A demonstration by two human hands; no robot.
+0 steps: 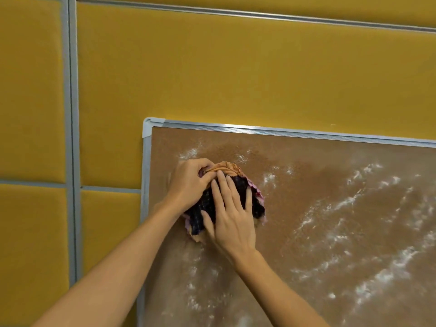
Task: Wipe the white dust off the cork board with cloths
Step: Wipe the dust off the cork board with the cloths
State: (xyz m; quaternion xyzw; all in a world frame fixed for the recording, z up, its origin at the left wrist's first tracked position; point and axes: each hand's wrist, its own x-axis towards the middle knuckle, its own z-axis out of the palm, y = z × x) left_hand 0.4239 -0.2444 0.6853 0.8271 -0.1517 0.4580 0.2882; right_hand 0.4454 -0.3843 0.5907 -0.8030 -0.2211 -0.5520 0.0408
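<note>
A cork board [318, 175] in a silver frame hangs on the wall, streaked with white dust [349, 201] across its right and lower parts. A bunched cloth [256, 199], dark with orange and pink edges, lies against the board near its top left corner. My left hand [188, 182] grips the cloth's orange upper edge with curled fingers. My right hand [232, 213] presses flat on the dark middle of the cloth, fingers straight and spread.
Yellow padded wall panels [212, 67] with grey metal strips [72, 138] surround the board. The board's left frame edge [145, 185] runs just left of my left hand.
</note>
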